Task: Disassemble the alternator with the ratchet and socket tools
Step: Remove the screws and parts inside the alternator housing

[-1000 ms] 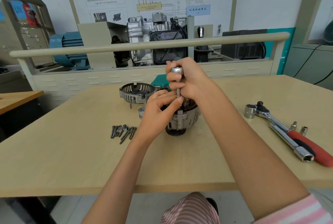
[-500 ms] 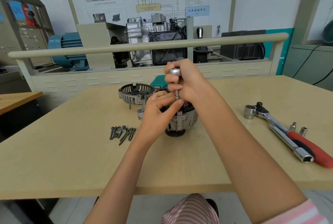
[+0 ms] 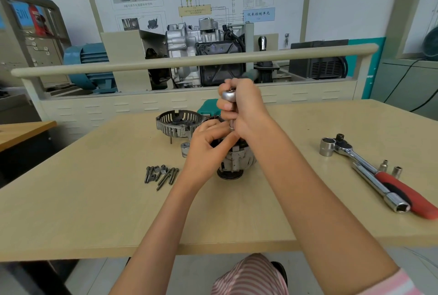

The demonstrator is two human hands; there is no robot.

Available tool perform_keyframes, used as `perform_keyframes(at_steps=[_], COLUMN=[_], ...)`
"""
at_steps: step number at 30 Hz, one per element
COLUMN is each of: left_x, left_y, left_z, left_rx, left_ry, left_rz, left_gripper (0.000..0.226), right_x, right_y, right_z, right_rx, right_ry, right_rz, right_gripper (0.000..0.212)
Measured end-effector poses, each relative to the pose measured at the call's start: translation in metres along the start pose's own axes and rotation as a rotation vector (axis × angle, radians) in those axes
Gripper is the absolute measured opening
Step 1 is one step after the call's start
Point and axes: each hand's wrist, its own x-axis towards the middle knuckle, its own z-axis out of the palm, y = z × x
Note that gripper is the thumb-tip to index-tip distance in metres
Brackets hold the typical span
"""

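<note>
Table [image 3: 94, 211] | bolts [image 3: 161, 175] left of alternator [image 3: 237, 162] | ratchet [image 3: 379, 176] right

Grey alternator [image 3: 237, 162] upright, pulley down, on table; red-handled ratchet [image 3: 369, 169] lying well right.
</note>
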Motion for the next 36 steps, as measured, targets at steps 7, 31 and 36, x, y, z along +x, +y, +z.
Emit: perform_keyframes(at_steps=[7,31,36], left_x=[-0.001,0.001,0.0], left_y=[-0.001,0.0,0.0], left_z=[0.0,0.0,-0.001], left_rx=[-0.003,0.007,0.017], left_ry=[-0.022,0.021,-0.018], left_rz=[0.026,0.018,0.053], left_gripper=[0.031,0.039,0.033], right_x=[0.003,0.008,0.006], right_y=[0.002,-0.01,-0.001], right_z=[-0.001,-0.013,-0.003], right_rx=[0.091,0.079,0.09], right_ry=[0.042,-0.3,-0.06], right_rz=[0.0,0.227,0.081], right_gripper=[0.023,0.023,0.025])
